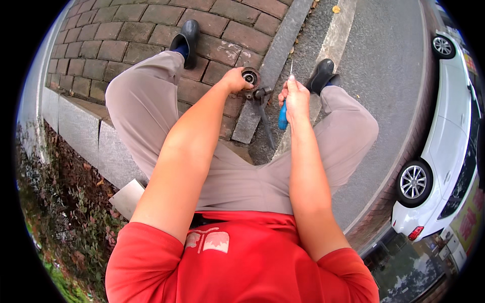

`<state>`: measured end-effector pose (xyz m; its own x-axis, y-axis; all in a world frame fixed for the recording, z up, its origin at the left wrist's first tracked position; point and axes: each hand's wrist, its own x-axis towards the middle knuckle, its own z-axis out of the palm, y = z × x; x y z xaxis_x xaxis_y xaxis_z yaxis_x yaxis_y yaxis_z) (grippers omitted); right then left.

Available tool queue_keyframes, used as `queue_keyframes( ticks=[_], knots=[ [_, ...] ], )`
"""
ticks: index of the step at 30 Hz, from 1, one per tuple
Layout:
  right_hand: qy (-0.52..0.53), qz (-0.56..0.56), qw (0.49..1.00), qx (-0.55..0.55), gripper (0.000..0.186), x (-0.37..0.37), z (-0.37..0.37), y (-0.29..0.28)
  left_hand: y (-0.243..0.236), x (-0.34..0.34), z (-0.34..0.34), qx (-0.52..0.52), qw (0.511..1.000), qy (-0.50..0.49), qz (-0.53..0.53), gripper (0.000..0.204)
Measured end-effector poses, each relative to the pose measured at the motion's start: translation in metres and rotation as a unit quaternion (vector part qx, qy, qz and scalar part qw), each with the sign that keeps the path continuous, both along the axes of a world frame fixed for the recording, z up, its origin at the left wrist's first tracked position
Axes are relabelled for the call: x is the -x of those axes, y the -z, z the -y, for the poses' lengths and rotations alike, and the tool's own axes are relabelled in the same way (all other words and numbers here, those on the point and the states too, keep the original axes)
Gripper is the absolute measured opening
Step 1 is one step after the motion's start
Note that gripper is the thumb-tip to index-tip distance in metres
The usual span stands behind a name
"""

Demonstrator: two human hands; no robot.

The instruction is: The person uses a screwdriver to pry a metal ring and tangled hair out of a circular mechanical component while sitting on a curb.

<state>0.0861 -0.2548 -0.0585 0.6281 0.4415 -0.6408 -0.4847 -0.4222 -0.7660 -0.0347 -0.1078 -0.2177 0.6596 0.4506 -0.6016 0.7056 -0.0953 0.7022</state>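
1. Location: from my remote station I find the round metal part (251,76) at the upper centre of the frame, over the meeting of brick paving (126,50) and kerb (247,124); I cannot tell whether it touches the ground.
2. Fingers: the left hand (235,81) grasps the part from its left side, thumb near the rim; the right hand (296,98) is clenched about a screwdriver (283,115), its thumb laid along the tool and the slim shaft pointing toward the top of the frame.
3. Progress: the part's hollow face is exposed, with a ringed interior visible; the screwdriver stands apart from it, to its right; I judge the work to be under way and unfinished, though how much remains I cannot tell.
4. Adjacent tool: a dark hammer-like tool (266,126) lies just below the part, its thick end toward it and its long handle slanting to the lower right; neither hand appears to grip it.
5. Materials and shapes: the part is circular, dark and brownish at the rim, apparently rusted; the screwdriver's handle is blue and smooth, its shaft bright metal; the bricks are rough, reddish blocks; the kerb is grey, straight-edged stone; the road (384,91) at right is grainy grey.
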Motion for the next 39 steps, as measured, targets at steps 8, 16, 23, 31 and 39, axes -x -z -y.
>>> queue_keyframes(
  ticks=[8,16,23,31,39],
  knots=[
    [0.015,-0.153,0.986,-0.07,0.034,0.0,-0.004,0.007,-0.092,-0.017,-0.043,0.043,0.988,-0.027,0.147,0.041],
    [-0.036,-0.15,0.987,-0.053,0.037,0.0,-0.016,0.008,-0.118,-0.019,-0.028,0.19,0.974,0.014,0.125,0.019],
    [-0.079,0.13,0.964,0.219,0.032,-0.019,0.009,0.127,-0.067,-0.014,-0.05,0.149,0.972,-0.175,0.051,0.02],
    [-0.269,0.204,0.902,0.27,0.03,-0.005,0.006,0.151,0.002,-0.049,-0.004,-0.086,0.99,0.028,-0.11,0.032],
    [-0.34,0.262,0.833,0.349,0.033,-0.009,-0.024,0.119,0.045,-0.048,-0.028,-0.054,0.985,0.116,-0.112,0.027]
  ],
)
